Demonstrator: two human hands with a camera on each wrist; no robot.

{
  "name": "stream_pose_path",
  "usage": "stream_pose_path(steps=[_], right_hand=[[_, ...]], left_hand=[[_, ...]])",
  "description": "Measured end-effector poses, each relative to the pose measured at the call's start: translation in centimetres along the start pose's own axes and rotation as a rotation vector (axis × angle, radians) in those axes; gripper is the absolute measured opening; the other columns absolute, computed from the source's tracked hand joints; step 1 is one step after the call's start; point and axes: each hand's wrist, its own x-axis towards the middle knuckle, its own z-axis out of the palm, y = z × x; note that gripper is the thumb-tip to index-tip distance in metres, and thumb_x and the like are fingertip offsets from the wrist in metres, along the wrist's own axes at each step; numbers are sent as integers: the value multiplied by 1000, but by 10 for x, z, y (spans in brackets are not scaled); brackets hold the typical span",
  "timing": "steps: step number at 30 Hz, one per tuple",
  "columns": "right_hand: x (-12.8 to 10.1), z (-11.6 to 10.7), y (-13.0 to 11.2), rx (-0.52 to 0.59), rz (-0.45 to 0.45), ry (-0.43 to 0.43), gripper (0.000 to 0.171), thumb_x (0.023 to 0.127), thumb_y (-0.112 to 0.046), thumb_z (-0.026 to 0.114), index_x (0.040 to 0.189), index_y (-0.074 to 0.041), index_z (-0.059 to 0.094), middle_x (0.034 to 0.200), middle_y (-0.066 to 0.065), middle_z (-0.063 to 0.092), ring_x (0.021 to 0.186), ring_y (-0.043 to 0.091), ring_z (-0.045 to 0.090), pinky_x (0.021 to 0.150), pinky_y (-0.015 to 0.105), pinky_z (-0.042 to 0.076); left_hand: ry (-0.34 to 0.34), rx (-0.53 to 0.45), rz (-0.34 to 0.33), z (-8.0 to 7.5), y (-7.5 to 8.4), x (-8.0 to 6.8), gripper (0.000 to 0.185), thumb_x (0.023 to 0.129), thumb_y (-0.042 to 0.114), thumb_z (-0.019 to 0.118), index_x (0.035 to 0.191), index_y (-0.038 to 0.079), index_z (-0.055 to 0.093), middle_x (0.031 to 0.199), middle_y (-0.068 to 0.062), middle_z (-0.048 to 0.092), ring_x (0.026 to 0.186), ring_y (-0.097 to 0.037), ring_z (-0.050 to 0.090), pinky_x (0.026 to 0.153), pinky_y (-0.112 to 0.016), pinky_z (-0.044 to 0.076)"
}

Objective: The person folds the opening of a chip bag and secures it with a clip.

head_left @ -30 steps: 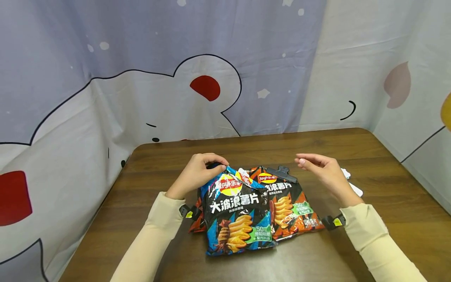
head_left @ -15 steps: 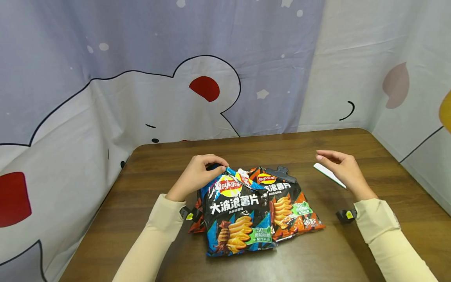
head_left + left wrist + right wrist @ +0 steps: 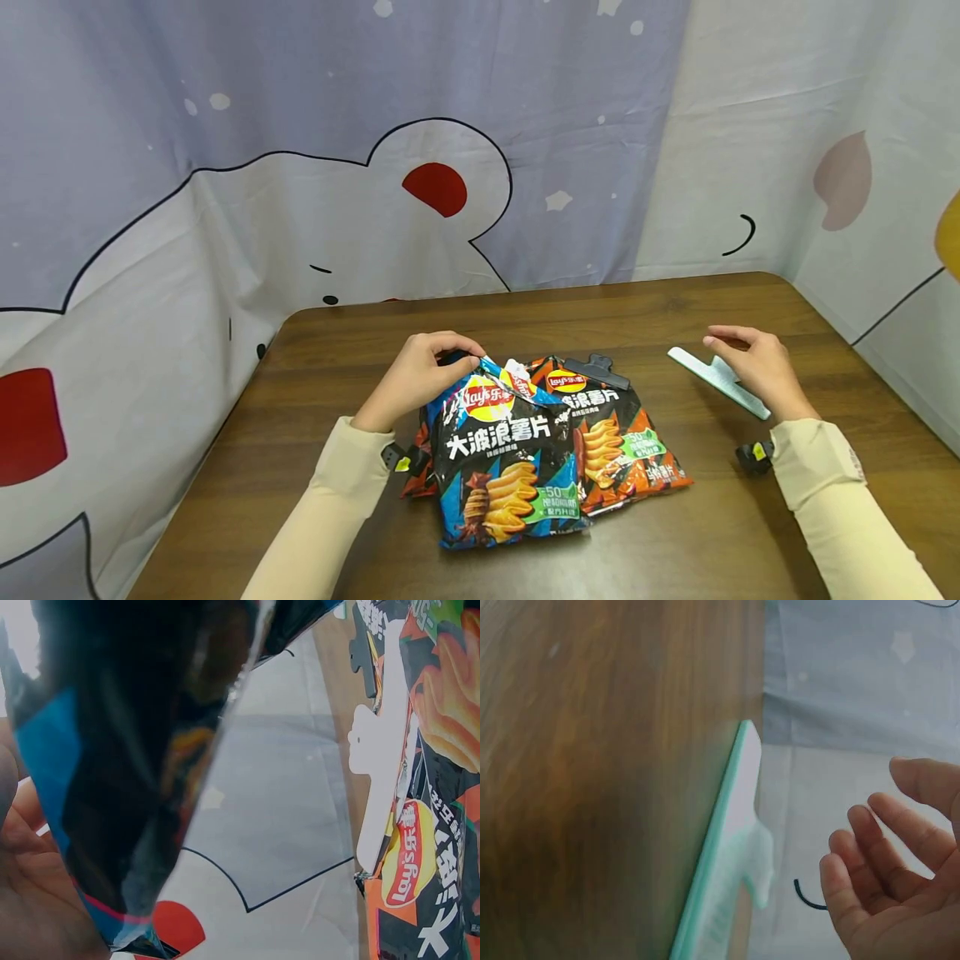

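Note:
My left hand (image 3: 420, 371) pinches the folded top corner of a blue and black potato chip bag (image 3: 502, 475). This bag overlaps an orange and black chip bag (image 3: 637, 458), which has a black bag clip (image 3: 597, 372) across its top. In the left wrist view a white bag clip (image 3: 373, 772) grips the top of an orange bag (image 3: 442, 847); the blue bag mostly hides it in the head view. My right hand (image 3: 761, 371) hovers with bent, separated fingers over a pale green bag clip (image 3: 723, 385). Nothing is between those fingers in the right wrist view.
The chip bags lie close together in the middle of the brown wooden table (image 3: 300, 500). A patterned curtain (image 3: 570, 125) hangs behind the table and along its sides. The table's rounded back corners show at left and right.
My right hand has moved right, away from the bags to above the pale green clip, uncovering more of it. The left hand keeps its pinch on the blue chip bag.

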Motion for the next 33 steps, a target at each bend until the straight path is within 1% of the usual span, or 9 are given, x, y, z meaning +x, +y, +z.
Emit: stream_pose_path(steps=[2, 5, 7, 9, 12, 19, 25, 29, 33], right_hand=[[1, -1, 4, -17, 30, -15, 55, 95, -43, 56, 126, 3, 60, 122, 29, 61, 82, -12, 48, 67, 15, 41], [3, -2, 10, -31, 66, -35, 58, 96, -45, 53, 127, 4, 59, 123, 31, 59, 94, 18, 60, 73, 26, 44], [3, -3, 12, -41, 81, -45, 58, 97, -43, 52, 127, 5, 58, 125, 32, 57, 105, 38, 57, 79, 37, 45], [4, -4, 15, -51, 92, -59, 56, 97, -41, 52, 126, 7, 58, 125, 34, 55, 111, 47, 53, 82, 47, 44], [4, -7, 18, -67, 120, -94, 57, 98, -40, 51, 127, 9, 56, 126, 37, 52, 112, 51, 49, 85, 55, 42], [4, -12, 22, -101, 187, -201, 64, 99, -43, 45, 132, 12, 49, 135, 40, 40, 121, 58, 37, 95, 63, 36], [5, -14, 29, -65, 230, -255, 68, 99, -45, 43, 134, 13, 45, 138, 41, 35, 123, 58, 35, 95, 63, 36], [6, -15, 33, -56, 240, -271, 69, 99, -45, 43, 134, 14, 45, 138, 41, 36, 122, 56, 37, 94, 61, 38], [7, -14, 35, -57, 246, -291, 70, 99, -46, 43, 134, 14, 45, 138, 40, 36, 122, 56, 37, 94, 61, 38]], left_hand=[[-1, 1, -4, 0, 0, 0, 16, 91, 17, 67, 103, 10, 74, 108, -5, 69, 91, -18, 59, 78, -33, 50], [1, -2, -12, 0, -1, 0, 16, 91, 18, 66, 103, 10, 74, 108, -4, 69, 90, -17, 59, 78, -33, 50], [2, 1, -12, 0, -2, -1, 16, 91, 18, 66, 103, 11, 74, 108, -4, 69, 90, -17, 59, 78, -33, 50], [2, 5, -11, 0, -2, -1, 16, 91, 17, 66, 103, 11, 74, 108, -4, 69, 91, -17, 59, 79, -32, 50], [0, 7, -15, 0, -1, -1, 16, 91, 18, 67, 104, 11, 74, 108, -4, 69, 92, -17, 59, 80, -32, 50], [-2, 8, -16, -1, 2, -1, 16, 91, 18, 67, 104, 11, 74, 108, -4, 70, 93, -17, 59, 81, -33, 50], [-6, -1, -23, 0, 1, -2, 18, 91, 17, 67, 105, 9, 74, 110, -5, 69, 92, -18, 60, 80, -34, 51], [-8, -11, -30, 0, 0, -2, 18, 91, 18, 66, 105, 10, 74, 110, -6, 69, 91, -18, 60, 80, -36, 51], [-7, -3, -30, 0, 0, -2, 18, 91, 18, 66, 105, 10, 74, 110, -6, 69, 91, -18, 60, 79, -34, 51]])
